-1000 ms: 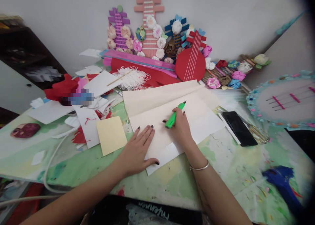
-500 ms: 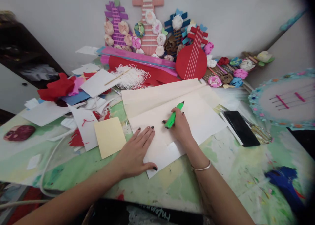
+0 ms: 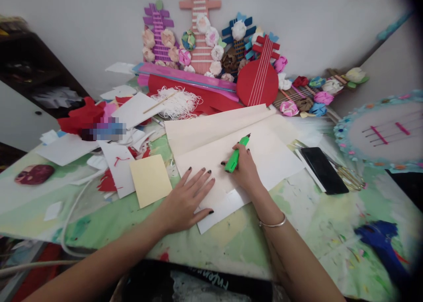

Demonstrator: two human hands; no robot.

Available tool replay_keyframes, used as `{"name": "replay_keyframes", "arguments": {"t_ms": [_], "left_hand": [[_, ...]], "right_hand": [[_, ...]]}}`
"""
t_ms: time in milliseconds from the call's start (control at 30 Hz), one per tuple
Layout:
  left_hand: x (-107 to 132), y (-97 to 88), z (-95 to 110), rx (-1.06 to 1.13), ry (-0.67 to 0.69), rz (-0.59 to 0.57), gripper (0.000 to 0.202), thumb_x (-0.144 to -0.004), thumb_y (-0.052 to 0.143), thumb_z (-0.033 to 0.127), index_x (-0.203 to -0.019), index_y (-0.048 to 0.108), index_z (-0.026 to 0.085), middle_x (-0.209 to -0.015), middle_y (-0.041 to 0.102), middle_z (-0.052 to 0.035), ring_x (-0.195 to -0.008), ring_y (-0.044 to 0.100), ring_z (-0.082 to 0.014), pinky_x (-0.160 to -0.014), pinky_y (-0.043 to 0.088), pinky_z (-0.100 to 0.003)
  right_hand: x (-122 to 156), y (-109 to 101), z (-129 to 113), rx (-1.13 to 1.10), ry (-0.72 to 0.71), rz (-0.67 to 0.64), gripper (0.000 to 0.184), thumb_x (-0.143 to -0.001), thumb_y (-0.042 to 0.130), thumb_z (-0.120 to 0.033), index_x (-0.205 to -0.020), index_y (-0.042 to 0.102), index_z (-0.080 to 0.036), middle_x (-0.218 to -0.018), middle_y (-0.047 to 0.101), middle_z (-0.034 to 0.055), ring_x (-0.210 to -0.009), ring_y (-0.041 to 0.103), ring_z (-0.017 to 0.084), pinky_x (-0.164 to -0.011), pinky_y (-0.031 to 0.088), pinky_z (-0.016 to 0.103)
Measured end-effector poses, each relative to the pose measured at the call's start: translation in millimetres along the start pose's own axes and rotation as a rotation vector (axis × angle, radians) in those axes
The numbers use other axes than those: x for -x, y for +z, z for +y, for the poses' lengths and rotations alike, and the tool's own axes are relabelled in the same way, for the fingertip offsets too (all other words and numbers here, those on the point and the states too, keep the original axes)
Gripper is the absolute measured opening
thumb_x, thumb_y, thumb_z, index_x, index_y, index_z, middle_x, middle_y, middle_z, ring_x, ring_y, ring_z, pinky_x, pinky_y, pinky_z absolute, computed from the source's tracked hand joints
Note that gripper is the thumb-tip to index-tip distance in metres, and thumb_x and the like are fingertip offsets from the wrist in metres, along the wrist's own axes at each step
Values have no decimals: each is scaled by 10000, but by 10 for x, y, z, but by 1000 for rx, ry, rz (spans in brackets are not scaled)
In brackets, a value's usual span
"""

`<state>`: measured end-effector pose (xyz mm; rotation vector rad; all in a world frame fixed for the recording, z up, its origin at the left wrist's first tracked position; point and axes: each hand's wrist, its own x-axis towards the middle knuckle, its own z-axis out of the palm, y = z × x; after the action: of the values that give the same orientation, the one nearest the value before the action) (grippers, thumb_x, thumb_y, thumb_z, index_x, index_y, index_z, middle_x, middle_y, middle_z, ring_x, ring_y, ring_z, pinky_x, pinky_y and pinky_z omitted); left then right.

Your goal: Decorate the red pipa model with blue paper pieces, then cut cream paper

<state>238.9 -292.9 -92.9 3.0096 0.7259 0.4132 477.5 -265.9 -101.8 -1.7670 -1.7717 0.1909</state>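
Observation:
My right hand (image 3: 246, 165) is closed around a green utility knife (image 3: 238, 155), its dark narrow tip pointing up and away to the right, over the cream paper (image 3: 205, 143). The tip seems raised off the sheet, though contact is hard to judge. My left hand (image 3: 190, 198) lies flat on the lower left part of the paper, fingers spread and holding nothing. A fold or overlapping edge crosses the upper part of the paper. White paper (image 3: 211, 220) shows at its lower edge. Beside my left hand rests a pale yellow card (image 3: 151, 180).
A phone (image 3: 324, 169) and scissors (image 3: 352, 178) lie to the right, a blue glue gun (image 3: 380, 242) nearer the front. Paper scraps (image 3: 120, 163) and white string (image 3: 178, 103) crowd the left and back. Decorated model instruments, one red (image 3: 257, 83), lean against the wall.
Both hands keep nearly the same pose. The right hand and knife shift slightly right. My left fingers and thumb move a little, and the whole view drifts slightly.

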Motion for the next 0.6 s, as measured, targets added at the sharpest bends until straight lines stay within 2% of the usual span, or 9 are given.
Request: {"name": "replay_keyframes", "arguments": {"t_ms": [67, 133, 267, 500, 600], "left_hand": [[10, -9, 52, 31, 112, 43, 513, -936, 434, 271, -1417, 354, 112, -1433, 437, -143, -1410, 236, -270, -1158, 198, -504], [27, -1, 96, 72, 184, 60, 481, -933, 432, 211, -1403, 381, 121, -1377, 510, -124, -1390, 292, -250, -1148, 260, -474], [62, 34, 107, 123, 180, 30, 488, -947, 427, 267, -1411, 375, 128, -1350, 537, -126, -1352, 367, -250, -1113, 330, -478], [135, 6, 1, 182, 175, -49, 517, -952, 420, 294, -1445, 321, 174, -1401, 487, -93, -1381, 314, -221, -1141, 289, -474], [140, -33, -2, 184, 187, -42, 523, -947, 428, 289, -1446, 317, 179, -1399, 491, -88, -1388, 299, -215, -1148, 276, -470]], "right_hand": [[48, -37, 12, -5, 3, 5, 477, -784, 627, -389, -1157, 399, -197, -953, 532, 93, -877, 498, 280, -780, 422, 426], [88, -67, 34, 6, -1, 1, 478, -781, 628, -383, -1157, 398, -196, -951, 533, 91, -894, 502, 286, -800, 414, 441], [112, -81, 91, 36, -37, -11, 501, -778, 631, -387, -1167, 394, -179, -947, 539, 93, -923, 505, 293, -848, 398, 464], [82, -65, 118, 31, -73, -16, 480, -791, 616, -378, -1168, 403, -172, -929, 558, 92, -912, 530, 292, -898, 379, 488], [84, -82, 101, 34, -70, -23, 488, -784, 625, -382, -1159, 403, -162, -951, 567, 109, -932, 531, 298, -886, 394, 487]]}}
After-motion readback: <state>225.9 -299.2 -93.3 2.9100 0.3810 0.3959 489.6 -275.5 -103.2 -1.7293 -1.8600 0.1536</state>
